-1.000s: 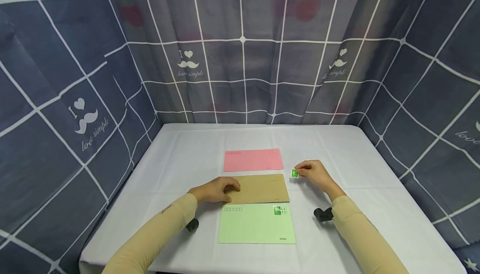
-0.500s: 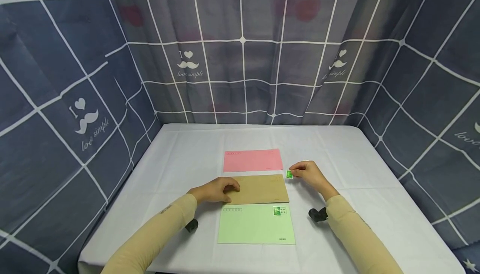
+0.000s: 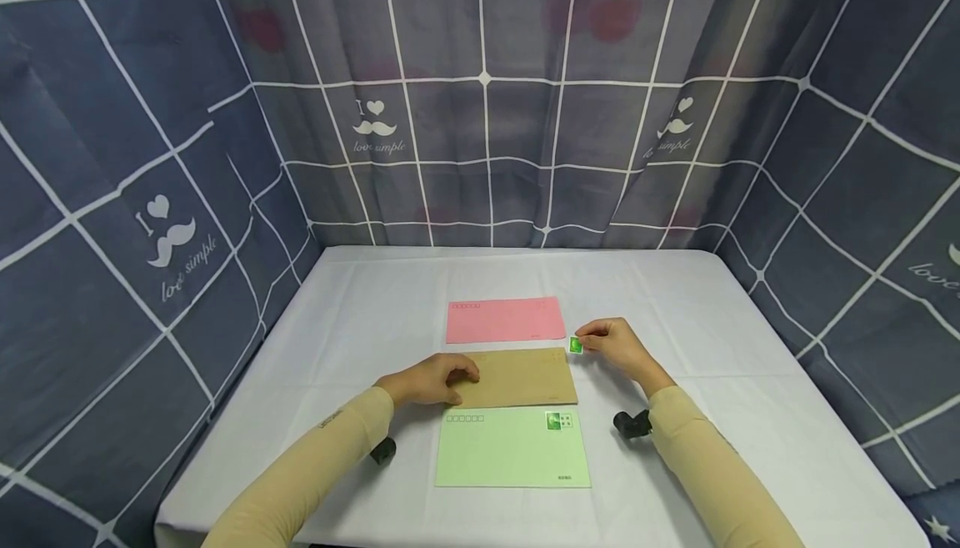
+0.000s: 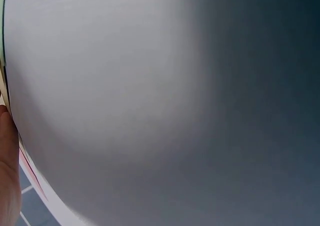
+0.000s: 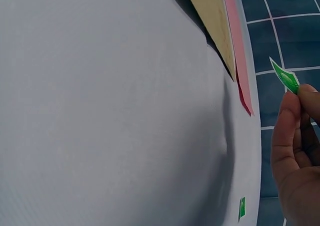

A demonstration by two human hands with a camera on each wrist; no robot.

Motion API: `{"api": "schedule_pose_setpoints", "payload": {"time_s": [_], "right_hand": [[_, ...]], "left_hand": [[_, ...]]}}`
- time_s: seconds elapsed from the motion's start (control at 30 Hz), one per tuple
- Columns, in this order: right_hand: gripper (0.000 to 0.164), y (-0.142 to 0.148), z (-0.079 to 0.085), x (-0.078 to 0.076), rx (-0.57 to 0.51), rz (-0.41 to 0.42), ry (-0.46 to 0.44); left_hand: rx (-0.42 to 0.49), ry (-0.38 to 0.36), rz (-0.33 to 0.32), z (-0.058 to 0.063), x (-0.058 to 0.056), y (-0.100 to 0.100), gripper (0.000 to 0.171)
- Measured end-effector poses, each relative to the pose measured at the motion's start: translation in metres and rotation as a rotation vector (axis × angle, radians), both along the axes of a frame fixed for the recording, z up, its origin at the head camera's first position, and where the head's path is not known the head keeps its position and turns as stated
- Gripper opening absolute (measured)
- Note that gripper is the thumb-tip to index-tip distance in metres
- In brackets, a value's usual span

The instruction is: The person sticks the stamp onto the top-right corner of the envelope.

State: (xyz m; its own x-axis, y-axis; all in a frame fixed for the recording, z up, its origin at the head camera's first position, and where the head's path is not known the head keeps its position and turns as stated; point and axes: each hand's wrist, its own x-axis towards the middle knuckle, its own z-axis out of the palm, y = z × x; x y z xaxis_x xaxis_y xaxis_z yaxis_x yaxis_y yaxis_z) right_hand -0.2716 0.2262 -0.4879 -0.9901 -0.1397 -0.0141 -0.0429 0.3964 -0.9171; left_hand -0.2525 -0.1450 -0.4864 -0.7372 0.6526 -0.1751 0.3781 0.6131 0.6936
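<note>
A small green stamp (image 3: 575, 345) with a white border is pinched between the thumb and finger of my right hand (image 3: 618, 346), just off the right end of the brown envelope (image 3: 525, 377). The right wrist view shows the same stamp (image 5: 286, 77) held by one edge, tilted up. My left hand (image 3: 429, 379) rests on the left end of the brown envelope, fingers bent and fingertips on the paper. In the left wrist view only part of the left hand (image 4: 7, 161) shows at the frame's edge. Nearest me lies a light green envelope (image 3: 502, 456) bearing a green stamp (image 3: 553, 421) at its upper right.
Beyond the brown envelope lies a pink envelope (image 3: 506, 320). Another green stamp (image 5: 242, 207) lies on the white tablecloth (image 3: 375, 314) in the right wrist view. Dark blue checked curtains (image 3: 450, 123) enclose the table at the back and sides.
The right hand has moved left with the stamp, closer to the brown envelope's right end, slowing over the last half second. The left hand and the envelopes stay in place.
</note>
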Motion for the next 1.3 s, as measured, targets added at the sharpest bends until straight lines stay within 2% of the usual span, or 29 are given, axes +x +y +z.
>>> {"api": "schedule_pose_setpoints", "payload": {"time_s": [0.73,1.03,1.3], "right_hand": [[0.019,-0.014,0.000,-0.009,0.007,0.062,0.001],[0.017,-0.021,0.008,-0.010,0.016,0.061,0.002],[0.017,-0.023,0.004,-0.008,0.000,0.093,-0.014]], "left_hand": [[-0.001,0.005,-0.012,0.001,0.000,-0.003,0.039],[-0.018,0.010,-0.001,0.003,-0.002,-0.002,0.038],[-0.014,-0.017,-0.004,0.001,-0.001,0.000,0.038]]}}
